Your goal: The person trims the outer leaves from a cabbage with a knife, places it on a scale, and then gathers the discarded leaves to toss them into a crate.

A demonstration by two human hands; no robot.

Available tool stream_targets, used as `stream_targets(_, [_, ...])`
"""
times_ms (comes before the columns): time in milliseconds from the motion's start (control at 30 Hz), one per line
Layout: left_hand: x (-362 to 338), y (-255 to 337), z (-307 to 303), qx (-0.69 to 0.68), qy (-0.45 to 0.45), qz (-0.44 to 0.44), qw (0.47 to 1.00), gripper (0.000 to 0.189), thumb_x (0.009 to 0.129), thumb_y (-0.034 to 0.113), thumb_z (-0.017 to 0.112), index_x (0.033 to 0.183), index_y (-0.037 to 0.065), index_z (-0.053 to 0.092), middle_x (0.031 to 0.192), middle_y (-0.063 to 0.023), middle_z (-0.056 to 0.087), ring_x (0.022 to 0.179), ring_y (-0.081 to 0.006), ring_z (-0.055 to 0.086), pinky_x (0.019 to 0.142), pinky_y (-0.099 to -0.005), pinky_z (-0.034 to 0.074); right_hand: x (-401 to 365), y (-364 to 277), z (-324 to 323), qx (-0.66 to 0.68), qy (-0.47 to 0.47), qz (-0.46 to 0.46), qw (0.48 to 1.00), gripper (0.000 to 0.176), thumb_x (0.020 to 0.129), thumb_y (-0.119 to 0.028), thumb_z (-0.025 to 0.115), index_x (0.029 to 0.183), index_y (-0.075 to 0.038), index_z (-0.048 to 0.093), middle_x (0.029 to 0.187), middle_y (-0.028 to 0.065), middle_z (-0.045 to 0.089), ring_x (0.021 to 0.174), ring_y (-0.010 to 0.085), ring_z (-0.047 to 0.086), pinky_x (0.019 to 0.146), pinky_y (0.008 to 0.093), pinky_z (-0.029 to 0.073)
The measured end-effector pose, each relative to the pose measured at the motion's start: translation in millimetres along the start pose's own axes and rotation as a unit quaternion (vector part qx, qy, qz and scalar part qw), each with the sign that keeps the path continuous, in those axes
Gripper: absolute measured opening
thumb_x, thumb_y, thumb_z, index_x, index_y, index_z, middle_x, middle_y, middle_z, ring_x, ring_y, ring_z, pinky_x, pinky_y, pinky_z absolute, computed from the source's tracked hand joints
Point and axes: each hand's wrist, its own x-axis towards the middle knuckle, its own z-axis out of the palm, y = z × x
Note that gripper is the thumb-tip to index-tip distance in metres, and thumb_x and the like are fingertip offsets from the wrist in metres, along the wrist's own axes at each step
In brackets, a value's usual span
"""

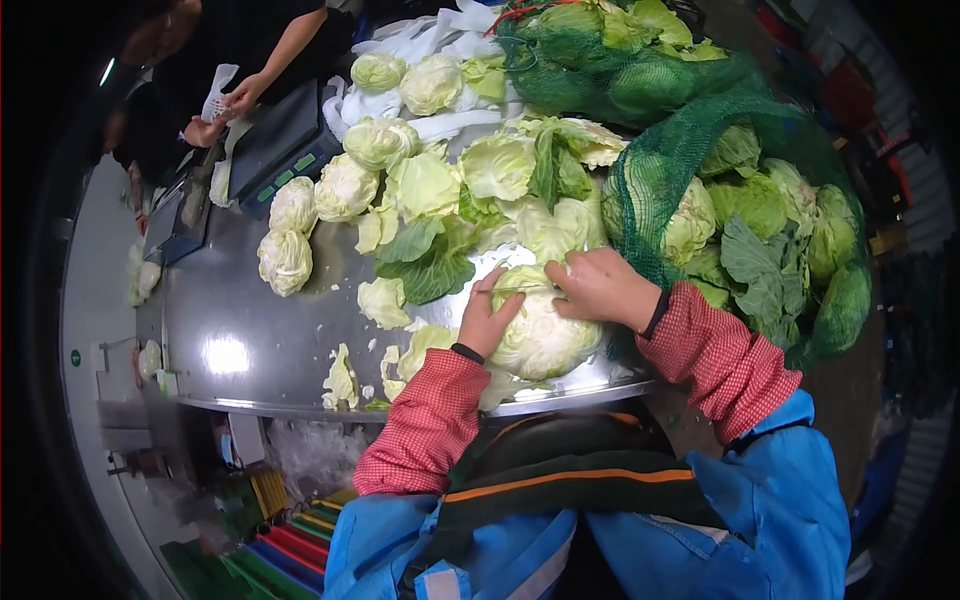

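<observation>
A pale green cabbage [545, 340] lies on the steel table near its front edge, its cut stem end facing up towards me. My left hand [487, 318] grips the cabbage's left side, thumb on top and fingers around the far edge. Over its far right side, my right hand [608, 288] is closed with the fingers curled. A thin, blade-like strip, seemingly a knife [520, 290], runs from the right fingers across the cabbage; its handle is hidden. Loose outer leaves [430, 260] lie just beyond and left of my hands.
A green net sack [650, 190] of cabbages stands at right, another net sack [620, 80] behind it. Trimmed cabbages [286, 262] sit at left beside a scale [280, 140]. Across the table, a person's hands [225, 112] hold something white. Leaf scraps [342, 378] lie near the front edge.
</observation>
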Motion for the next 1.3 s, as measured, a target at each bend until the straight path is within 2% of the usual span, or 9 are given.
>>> stream_targets(167, [-1.5, -14.6, 7.3, -0.077, -0.003, -0.032, 0.996, 0.064, 0.084, 0.03, 0.074, 0.137, 0.005, 0.048, 0.123, -0.0212, 0.055, 0.117, -0.0309, 0.053, 0.101, -0.0371, 0.041, 15.6, -5.3, 9.5, -0.041, -0.055, 0.004, 0.998, 0.027, 0.076, -0.022, 0.068, 0.089, -0.001, 0.056, 0.063, 0.0134, 0.061, 0.059, 0.0325, 0.064, 0.051, 0.0419, 0.051])
stream_targets(367, [-7.7, -15.4, 16.9, -0.107, 0.027, -0.052, 0.993, 0.069, 0.081, 0.027, 0.077, 0.137, 0.0, 0.046, 0.125, -0.0216, 0.056, 0.119, -0.0307, 0.053, 0.102, -0.0372, 0.041, 13.8, -2.5, 26.9, -0.074, 0.036, 0.037, 0.996, 0.02, 0.079, -0.016, 0.065, 0.089, -0.002, 0.056, 0.064, 0.0145, 0.061, 0.06, 0.0312, 0.065, 0.05, 0.0394, 0.052])
stream_targets(633, [-49.0, -10.1, 35.8, -0.118, 0.162, -0.01, 0.98, 0.074, 0.077, 0.018, 0.08, 0.136, -0.001, 0.04, 0.123, -0.0195, 0.054, 0.113, -0.0286, 0.055, 0.1, -0.0377, 0.043, 22.2, 63.4, 56.0, 0.029, 0.03, 0.317, 0.947, 0.021, 0.086, -0.02, 0.058, 0.092, 0.0, 0.063, 0.079, 0.0227, 0.067, 0.073, 0.0405, 0.066, 0.068, 0.0502, 0.053])
stream_targets(767, [-70.7, -13.7, 12.6, -0.153, 0.057, -0.067, 0.984, 0.098, 0.071, 0.025, 0.086, 0.143, 0.001, 0.024, 0.115, -0.0205, 0.053, 0.107, -0.0273, 0.055, 0.097, -0.0396, 0.045, 32.0, 42.7, 56.9, 0.148, 0.086, 0.35, 0.921, 0.031, 0.085, -0.029, 0.063, 0.093, 0.001, 0.062, 0.078, 0.0217, 0.067, 0.076, 0.0402, 0.066, 0.069, 0.0491, 0.052])
stream_targets(867, [-43.2, -5.1, -11.8, -0.028, 0.03, -0.058, 0.997, 0.104, 0.069, 0.029, 0.089, 0.143, 0.0, 0.022, 0.12, -0.0236, 0.052, 0.113, -0.0292, 0.054, 0.1, -0.0399, 0.043, 41.5, 14.8, 28.0, 0.263, 0.09, 0.27, 0.922, 0.043, 0.081, -0.038, 0.068, 0.102, -0.001, 0.061, 0.077, 0.0221, 0.067, 0.076, 0.0393, 0.067, 0.069, 0.048, 0.052])
stream_targets(1000, [-14.1, -24.5, -4.4, -0.086, -0.114, -0.109, 0.984, 0.09, 0.071, 0.04, 0.086, 0.139, 0.001, 0.04, 0.133, -0.0253, 0.048, 0.127, -0.0313, 0.048, 0.106, -0.0378, 0.04, 12.4, -8.4, -8.3, 0.11, -0.04, 0.245, 0.962, 0.057, 0.077, -0.045, 0.071, 0.117, -0.006, 0.057, 0.08, 0.0227, 0.067, 0.078, 0.0389, 0.067, 0.07, 0.0464, 0.053])
stream_targets(1067, [-17.5, -20.9, -3.7, -0.117, -0.102, -0.096, 0.983, 0.082, 0.073, 0.042, 0.084, 0.135, 0.002, 0.048, 0.132, -0.0217, 0.051, 0.124, -0.0301, 0.05, 0.105, -0.0366, 0.041, -14.1, -13.0, 1.2, 0.075, -0.08, 0.227, 0.968, 0.067, 0.074, -0.049, 0.073, 0.124, -0.008, 0.054, 0.082, 0.0227, 0.067, 0.079, 0.0397, 0.067, 0.071, 0.0457, 0.053])
stream_targets(1200, [-20.0, 1.7, -0.9, -0.15, -0.1, -0.116, 0.977, 0.077, 0.075, 0.035, 0.084, 0.134, 0.002, 0.047, 0.124, -0.018, 0.057, 0.115, -0.0243, 0.056, 0.098, -0.034, 0.046, -20.1, -19.4, -5.3, 0.095, -0.177, 0.258, 0.945, 0.053, 0.079, -0.042, 0.066, 0.111, -0.001, 0.056, 0.082, 0.0215, 0.067, 0.086, 0.0379, 0.067, 0.075, 0.0448, 0.054])
stream_targets(1300, [-26.3, 12.7, 0.2, -0.15, -0.091, -0.125, 0.976, 0.074, 0.077, 0.032, 0.083, 0.134, 0.002, 0.046, 0.123, -0.0168, 0.059, 0.113, -0.0224, 0.057, 0.097, -0.0327, 0.047, -21.4, -13.6, 3.4, 0.108, -0.135, 0.279, 0.945, 0.042, 0.079, -0.032, 0.064, 0.106, -0.001, 0.057, 0.081, 0.0211, 0.067, 0.084, 0.0391, 0.067, 0.075, 0.0459, 0.053])
